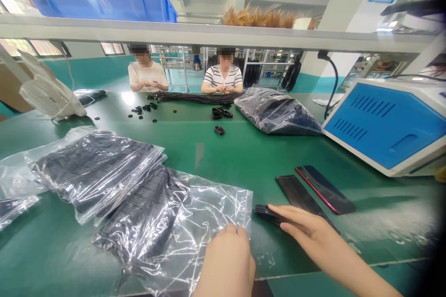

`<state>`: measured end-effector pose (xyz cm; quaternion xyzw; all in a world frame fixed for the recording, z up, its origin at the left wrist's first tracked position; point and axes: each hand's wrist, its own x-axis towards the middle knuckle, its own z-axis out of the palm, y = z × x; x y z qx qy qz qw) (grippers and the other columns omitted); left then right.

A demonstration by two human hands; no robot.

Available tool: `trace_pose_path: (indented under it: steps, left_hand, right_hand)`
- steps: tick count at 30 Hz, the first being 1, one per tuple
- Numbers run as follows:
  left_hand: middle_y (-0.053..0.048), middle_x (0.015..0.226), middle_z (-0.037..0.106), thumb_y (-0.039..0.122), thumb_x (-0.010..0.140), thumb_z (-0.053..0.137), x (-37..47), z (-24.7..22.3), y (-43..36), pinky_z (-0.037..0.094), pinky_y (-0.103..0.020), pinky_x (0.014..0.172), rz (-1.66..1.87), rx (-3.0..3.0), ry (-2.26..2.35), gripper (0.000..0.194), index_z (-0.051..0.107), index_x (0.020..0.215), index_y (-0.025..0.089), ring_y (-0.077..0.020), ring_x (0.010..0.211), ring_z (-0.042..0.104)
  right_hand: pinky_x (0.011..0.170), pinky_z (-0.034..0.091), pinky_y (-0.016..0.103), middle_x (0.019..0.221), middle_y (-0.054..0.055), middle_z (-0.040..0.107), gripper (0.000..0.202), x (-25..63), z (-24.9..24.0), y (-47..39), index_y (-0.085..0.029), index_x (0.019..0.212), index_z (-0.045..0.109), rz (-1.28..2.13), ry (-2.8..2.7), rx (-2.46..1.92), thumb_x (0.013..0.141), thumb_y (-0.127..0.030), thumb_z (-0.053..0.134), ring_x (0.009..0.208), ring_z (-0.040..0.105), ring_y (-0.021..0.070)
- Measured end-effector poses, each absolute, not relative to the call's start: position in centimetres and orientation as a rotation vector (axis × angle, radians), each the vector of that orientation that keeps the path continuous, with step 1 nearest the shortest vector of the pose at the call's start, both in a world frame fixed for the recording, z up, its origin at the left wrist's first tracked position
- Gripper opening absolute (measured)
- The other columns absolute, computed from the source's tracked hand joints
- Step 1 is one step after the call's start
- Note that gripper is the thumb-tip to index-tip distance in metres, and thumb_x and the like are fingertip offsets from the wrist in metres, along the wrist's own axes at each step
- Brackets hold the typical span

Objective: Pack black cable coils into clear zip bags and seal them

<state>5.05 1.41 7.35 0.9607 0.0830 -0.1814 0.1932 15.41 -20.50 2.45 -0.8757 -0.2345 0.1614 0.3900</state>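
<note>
Holding one clear bag (184, 218), left hand (230, 250); one black bundle (265, 213), right hand (310, 228).

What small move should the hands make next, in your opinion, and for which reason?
I would probably let the right hand guide the black bundle towards the near bag. The bundle is between its fingers and thumb, close beside the bag's slack right end; the left hand is at that end, and dark goods fill the other part.
</note>
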Motion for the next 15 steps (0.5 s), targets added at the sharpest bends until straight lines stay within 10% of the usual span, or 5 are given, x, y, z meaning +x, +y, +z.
trace_pose_path:
  steps: [15]
  left_hand:
    - [0.001,0.074,0.061,0.018,0.095,0.040,2.5,4.9,2.4,0.033,-0.031,0.054,0.251,2.693,0.167,0.019,0.052,0.081,0.025,-0.0159,0.060,0.061]
  right_hand:
    - [0.116,0.053,0.034,0.138,-0.003,0.067,0.041,12.1,3.0,-18.9,-0.039,0.131,0.072,0.301,-0.679,-2.295,0.098,-0.058,0.056,0.131,0.064,0.0228]
